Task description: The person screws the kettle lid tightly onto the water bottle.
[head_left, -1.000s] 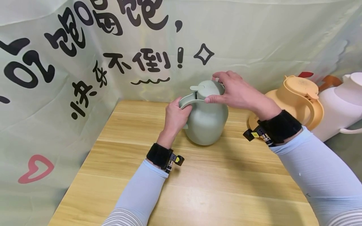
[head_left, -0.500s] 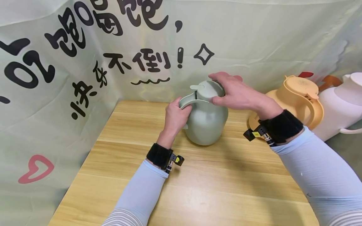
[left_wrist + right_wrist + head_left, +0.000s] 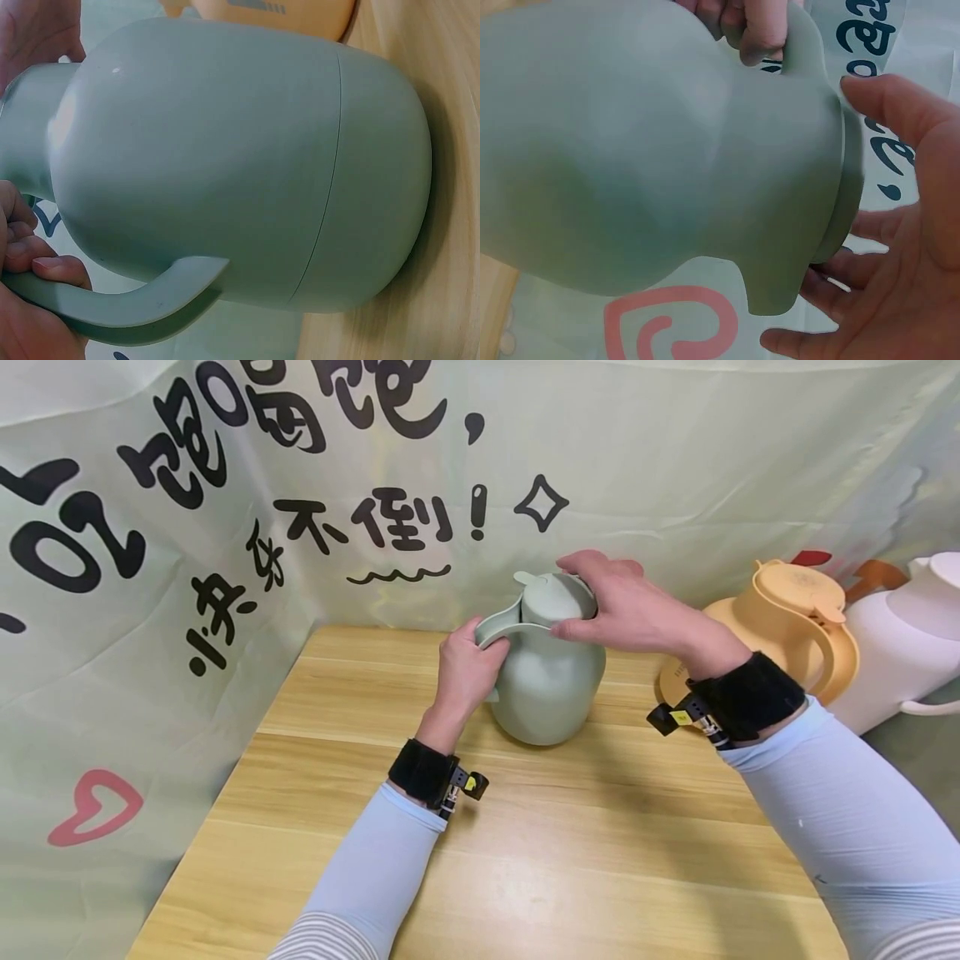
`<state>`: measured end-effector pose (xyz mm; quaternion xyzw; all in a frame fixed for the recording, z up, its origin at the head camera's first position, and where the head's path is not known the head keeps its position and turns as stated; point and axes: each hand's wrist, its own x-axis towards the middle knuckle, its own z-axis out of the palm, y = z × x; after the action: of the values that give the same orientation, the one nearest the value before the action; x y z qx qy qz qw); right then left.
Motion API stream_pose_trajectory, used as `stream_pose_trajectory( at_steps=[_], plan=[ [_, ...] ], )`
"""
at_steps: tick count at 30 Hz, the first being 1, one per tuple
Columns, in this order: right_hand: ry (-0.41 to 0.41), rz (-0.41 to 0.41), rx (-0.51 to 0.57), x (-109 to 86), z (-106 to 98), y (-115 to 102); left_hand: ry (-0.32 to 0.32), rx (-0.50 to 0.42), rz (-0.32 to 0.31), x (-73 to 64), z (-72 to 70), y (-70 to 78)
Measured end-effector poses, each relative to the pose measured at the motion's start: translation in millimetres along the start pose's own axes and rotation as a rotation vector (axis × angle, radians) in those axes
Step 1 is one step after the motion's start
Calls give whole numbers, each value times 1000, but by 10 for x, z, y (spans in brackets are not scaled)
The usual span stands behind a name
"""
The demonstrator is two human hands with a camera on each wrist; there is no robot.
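Note:
A pale green thermos jug (image 3: 551, 689) stands upright on the wooden table, near the back wall. My left hand (image 3: 471, 668) grips its handle (image 3: 112, 309), fingers wrapped round the upper part. On top sits the round green lid (image 3: 551, 597), whose small tab (image 3: 525, 577) points to the back left. My right hand (image 3: 630, 602) holds the lid from the right, thumb on the near side and fingers round the far side. In the right wrist view the lid's edge (image 3: 847, 187) shows between thumb and fingers, beside the jug's spout (image 3: 771, 289).
An orange jug (image 3: 780, 610) stands at the right, beside my right forearm. Further right is a pale pink-white jug (image 3: 892, 635). A printed cloth (image 3: 637, 460) hangs behind the table (image 3: 525, 860) and along its left side.
The lid's tab has turned from pointing left to pointing back left. My right hand shifted slightly right, then a little back toward the lid. The left hand and jug stay put.

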<state>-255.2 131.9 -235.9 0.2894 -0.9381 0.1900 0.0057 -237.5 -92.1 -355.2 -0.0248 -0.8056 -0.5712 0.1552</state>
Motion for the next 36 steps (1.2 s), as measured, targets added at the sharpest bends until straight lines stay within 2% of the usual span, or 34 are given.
stream_pose_trajectory(
  at_steps=[6, 15, 27, 36],
  plan=[
    [-15, -15, 34, -3, -15, -6, 0, 2, -5, -3, 0, 12],
    [40, 105, -8, 0, 74, 1, 11, 16, 12, 0, 5, 9],
    [0, 37, 45, -29, 37, 10, 14, 11, 8, 14, 5, -6],
    [88, 78, 35, -18, 127, 38, 6, 10, -4, 6, 1, -4]
  ],
)
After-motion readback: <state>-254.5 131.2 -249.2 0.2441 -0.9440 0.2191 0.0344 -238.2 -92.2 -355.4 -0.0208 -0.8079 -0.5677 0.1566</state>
